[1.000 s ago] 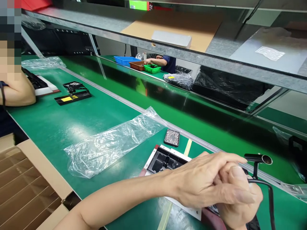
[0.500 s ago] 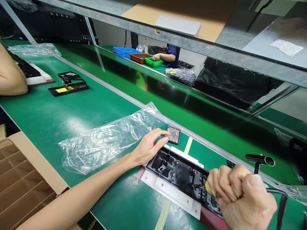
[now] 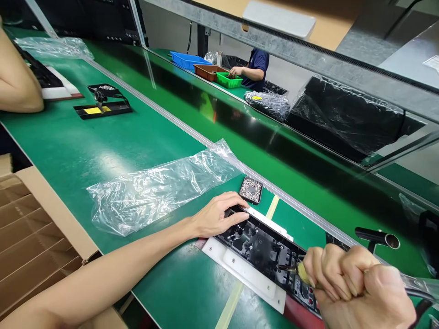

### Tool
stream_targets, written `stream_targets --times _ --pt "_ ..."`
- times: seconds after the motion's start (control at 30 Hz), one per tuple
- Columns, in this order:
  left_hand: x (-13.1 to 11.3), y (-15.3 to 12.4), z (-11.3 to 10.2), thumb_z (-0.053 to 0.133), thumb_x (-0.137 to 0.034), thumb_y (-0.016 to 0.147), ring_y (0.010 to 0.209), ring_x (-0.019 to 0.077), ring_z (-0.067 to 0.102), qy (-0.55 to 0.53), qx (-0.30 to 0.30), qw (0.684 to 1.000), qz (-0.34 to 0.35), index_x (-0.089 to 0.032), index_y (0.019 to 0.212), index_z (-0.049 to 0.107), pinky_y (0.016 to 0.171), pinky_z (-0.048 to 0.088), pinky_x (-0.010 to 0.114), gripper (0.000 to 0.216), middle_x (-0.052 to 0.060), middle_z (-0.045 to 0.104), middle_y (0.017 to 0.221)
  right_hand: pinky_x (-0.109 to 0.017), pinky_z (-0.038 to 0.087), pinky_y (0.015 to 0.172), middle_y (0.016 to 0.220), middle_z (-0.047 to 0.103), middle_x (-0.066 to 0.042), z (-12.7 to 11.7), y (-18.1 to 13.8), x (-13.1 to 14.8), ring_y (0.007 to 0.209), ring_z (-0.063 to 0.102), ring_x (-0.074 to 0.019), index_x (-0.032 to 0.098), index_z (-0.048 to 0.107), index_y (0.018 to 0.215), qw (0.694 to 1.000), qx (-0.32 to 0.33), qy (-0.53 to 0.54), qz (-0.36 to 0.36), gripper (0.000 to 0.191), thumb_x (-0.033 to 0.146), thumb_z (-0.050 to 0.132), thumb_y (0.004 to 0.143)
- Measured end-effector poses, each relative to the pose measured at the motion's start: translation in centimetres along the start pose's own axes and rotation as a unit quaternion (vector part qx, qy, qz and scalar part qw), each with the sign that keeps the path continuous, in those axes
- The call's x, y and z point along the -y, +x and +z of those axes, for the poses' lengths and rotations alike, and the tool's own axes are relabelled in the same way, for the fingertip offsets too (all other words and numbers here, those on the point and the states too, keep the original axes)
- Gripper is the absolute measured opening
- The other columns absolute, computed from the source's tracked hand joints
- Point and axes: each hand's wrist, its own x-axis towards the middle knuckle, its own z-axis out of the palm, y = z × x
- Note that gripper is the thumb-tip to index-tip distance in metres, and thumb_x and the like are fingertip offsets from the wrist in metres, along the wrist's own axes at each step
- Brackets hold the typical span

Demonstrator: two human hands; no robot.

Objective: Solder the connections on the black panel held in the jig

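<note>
A long black plastic housing (image 3: 264,244) with ribs and posts inside lies open side up in a white fixture (image 3: 247,269) on a red base. Over the housing's left end rests my left hand (image 3: 217,214), thumb and fingers stretched out and apart, touching its edge. My right hand (image 3: 360,283) is wrapped around a corded tool with a yellow collar, which looks like a soldering iron (image 3: 302,273). Its thin metal tip points left into the housing. Beyond my left fingertips sits a small square black dish (image 3: 251,189) of small silvery pieces, probably screws.
A clear plastic bag (image 3: 164,187) lies left of the fixture. A metal tube holder (image 3: 377,237) stands at the right. Farther left are a black stand part (image 3: 103,107) and a co-worker's arm (image 3: 20,77). Across the line, another person's hand reaches into a green bin (image 3: 229,81).
My left fingers have come away from the dish and down onto the housing's end. My right hand keeps the tool in about the same spot. The view has shifted a little.
</note>
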Motion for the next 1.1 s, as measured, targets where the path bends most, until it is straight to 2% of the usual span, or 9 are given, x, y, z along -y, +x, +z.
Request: stream_targets --times 0.17,0.47,0.8,1.0,1.1 --pt "0.40 0.08 0.05 0.069 -0.041 0.102 0.107 0.0218 0.065 -0.009 0.004 1.000 0.019 -0.019 0.118 0.070 0.099 0.051 0.039 0.027 0.007 0.071 0.114 -0.022 0.032 0.034 0.042 0.019 0.006 0.17 0.31 0.21 0.036 0.017 -0.0085 0.020 0.019 0.057 1.000 0.014 -0.010 -0.002 0.059 0.046 0.053 0.098" --pt "0.77 0.13 0.34 0.079 -0.043 0.095 0.105 0.0217 0.065 -0.013 0.000 0.999 0.029 -0.019 0.116 0.071 0.098 0.051 0.038 0.034 0.006 0.071 0.112 -0.022 0.035 0.036 0.043 0.022 0.006 -0.16 0.24 0.22 0.036 0.021 -0.0090 0.019 0.022 0.057 0.999 0.034 -0.013 -0.002 0.055 0.042 0.050 0.098" --pt "1.01 0.13 0.43 0.078 -0.045 0.095 0.104 0.0229 0.065 -0.016 -0.001 0.999 0.034 -0.018 0.115 0.072 0.096 0.052 0.039 0.034 0.008 0.071 0.111 -0.022 0.036 0.038 0.044 0.023 0.007 -0.09 0.16 0.23 0.037 0.023 -0.0093 0.019 0.023 0.058 0.999 0.052 -0.007 -0.008 0.057 0.045 0.054 0.098" --pt "0.96 0.27 0.44 0.078 -0.043 0.095 0.105 0.0229 0.065 -0.017 -0.001 0.999 0.040 -0.017 0.113 0.072 0.098 0.052 0.039 0.032 0.007 0.072 0.109 -0.022 0.037 0.039 0.046 0.021 0.006 -0.22 0.12 0.22 0.038 0.023 -0.0094 0.020 0.023 0.059 0.997 0.074 0.017 0.009 0.049 0.037 0.053 0.093" --pt "0.85 0.29 0.42 0.078 -0.043 0.095 0.104 0.0229 0.066 -0.019 -0.003 0.999 0.041 -0.017 0.112 0.072 0.097 0.053 0.039 0.031 0.008 0.072 0.108 -0.023 0.037 0.039 0.045 0.022 0.006 -0.10 0.09 0.23 0.037 0.024 -0.0094 0.020 0.023 0.058 0.998 0.067 0.008 0.006 0.051 0.039 0.053 0.095"
